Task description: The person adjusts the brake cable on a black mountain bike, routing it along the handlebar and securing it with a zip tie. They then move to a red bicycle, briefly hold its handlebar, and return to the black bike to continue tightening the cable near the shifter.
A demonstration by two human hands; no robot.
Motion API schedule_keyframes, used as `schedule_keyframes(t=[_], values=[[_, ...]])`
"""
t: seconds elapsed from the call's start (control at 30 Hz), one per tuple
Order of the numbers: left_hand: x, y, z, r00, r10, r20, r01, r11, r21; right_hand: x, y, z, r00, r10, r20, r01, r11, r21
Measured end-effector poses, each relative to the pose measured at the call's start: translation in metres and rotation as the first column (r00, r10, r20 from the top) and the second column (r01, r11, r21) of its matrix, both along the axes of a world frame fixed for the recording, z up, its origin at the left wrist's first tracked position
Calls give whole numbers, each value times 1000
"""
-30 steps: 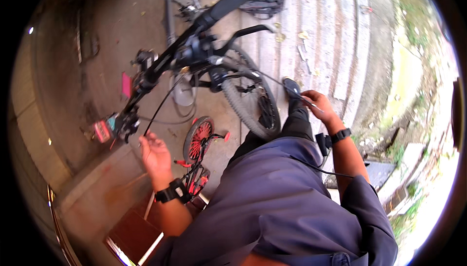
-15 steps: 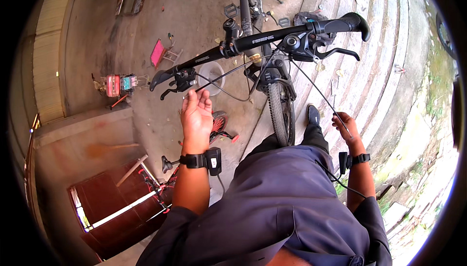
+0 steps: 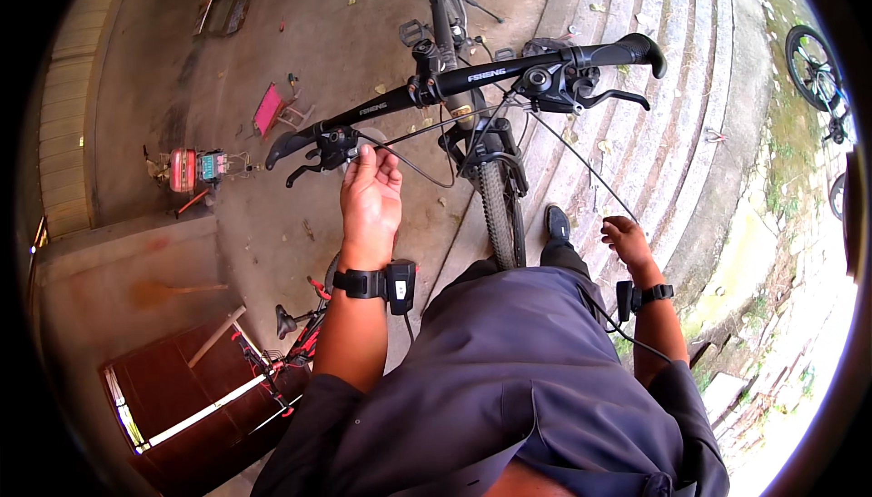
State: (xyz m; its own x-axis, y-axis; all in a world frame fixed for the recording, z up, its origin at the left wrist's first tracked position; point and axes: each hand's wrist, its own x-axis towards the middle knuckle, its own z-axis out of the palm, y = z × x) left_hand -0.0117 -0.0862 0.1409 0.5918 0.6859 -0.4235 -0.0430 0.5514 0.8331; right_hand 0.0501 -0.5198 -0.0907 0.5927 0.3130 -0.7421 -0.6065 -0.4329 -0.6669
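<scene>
A black bicycle handlebar (image 3: 498, 70) with brake levers and gear shifters spans the upper middle, above the front tire (image 3: 498, 211). My left hand (image 3: 372, 179), palm up, is just below the left lever assembly (image 3: 338, 144), fingers curled at a black cable (image 3: 420, 132); its exact grip is partly hidden. My right hand (image 3: 620, 233) is lower right of the handlebar, fingers pinched on another cable (image 3: 599, 179) that runs down from the right shifter (image 3: 549, 85). Both wrists wear black straps with small boxes.
A red-and-black small bike (image 3: 300, 347) lies lower left beside a brown panel (image 3: 182, 379). A pink folding seat (image 3: 267, 108) and red machine (image 3: 183, 170) stand at left. Pale ridged steps (image 3: 677, 61) fill the right; another bike (image 3: 810, 65) is at far right.
The view has swung and levelled over the handlebar. My left hand has moved up to the left lever assembly. My right hand stays low on the right, on its cable.
</scene>
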Motion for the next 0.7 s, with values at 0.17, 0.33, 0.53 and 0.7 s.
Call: schedule_keyframes(t=[0.17, 0.33, 0.53, 0.7], values=[[0, 5, -4, 999, -29, -17, 29, 999, 25, -2, 2, 4, 1000, -13, -8, 12, 1000, -5], [-1, 8, -7, 999, -43, -4, 43, 999, 17, -2, 3, 7, 1000, -16, -6, 16, 1000, 11], [0, 8, -7, 999, -36, 8, 36, 999, 4, -1, 8, 5, 1000, -1, 4, 1, 1000, 14], [2, 7, -7, 999, -44, 32, 44, 999, 0, 2, 9, 3, 999, 21, 24, -22, 1000, 7]])
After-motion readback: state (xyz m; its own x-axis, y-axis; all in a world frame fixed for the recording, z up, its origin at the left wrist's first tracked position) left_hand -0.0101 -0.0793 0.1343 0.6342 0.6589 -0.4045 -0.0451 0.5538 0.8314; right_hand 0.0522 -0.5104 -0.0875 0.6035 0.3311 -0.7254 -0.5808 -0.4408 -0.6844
